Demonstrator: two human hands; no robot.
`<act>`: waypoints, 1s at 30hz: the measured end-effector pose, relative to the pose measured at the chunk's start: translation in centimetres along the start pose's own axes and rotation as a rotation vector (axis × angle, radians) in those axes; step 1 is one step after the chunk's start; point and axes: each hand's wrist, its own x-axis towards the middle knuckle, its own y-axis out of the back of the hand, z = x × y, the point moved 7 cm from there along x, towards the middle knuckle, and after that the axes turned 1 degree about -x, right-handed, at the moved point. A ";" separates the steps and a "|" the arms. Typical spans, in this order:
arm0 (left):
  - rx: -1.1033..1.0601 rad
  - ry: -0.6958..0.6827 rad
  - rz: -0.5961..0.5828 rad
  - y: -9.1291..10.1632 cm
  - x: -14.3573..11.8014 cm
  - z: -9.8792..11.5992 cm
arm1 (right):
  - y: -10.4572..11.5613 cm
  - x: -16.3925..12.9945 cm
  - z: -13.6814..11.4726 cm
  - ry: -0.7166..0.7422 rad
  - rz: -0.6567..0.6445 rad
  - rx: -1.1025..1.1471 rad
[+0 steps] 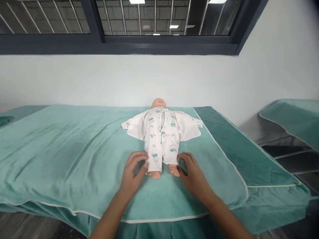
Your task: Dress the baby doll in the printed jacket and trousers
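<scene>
Head view, and I see the doll on its back straight ahead of the person, its long axis running away from them: feet near, head towards the white wall. Neither hand is clearly nearer; the 2 flank the lower legs of its printed white outfit. The left hand meets the cloth edge, thumb and fingers curved and apart; the right hand mirrors it, spread just beside the other ankle, though whether it touches I can't tell. Sleeves lie stretched out to both sides. Underneath, a pale green blanket covers a draped bench against the wall, below a barred window.
</scene>
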 end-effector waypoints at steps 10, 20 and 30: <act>0.606 -0.097 -0.299 -7.3 2.1 5.0 | 0.8 1.9 -1.2 -0.026 -0.003 0.239; 0.514 -0.083 -0.221 -7.4 1.5 4.9 | 3.5 1.4 -3.5 0.092 0.000 0.322; 0.356 -0.277 -0.079 -6.8 -0.5 6.9 | 3.5 -0.8 -2.0 0.146 -0.084 0.124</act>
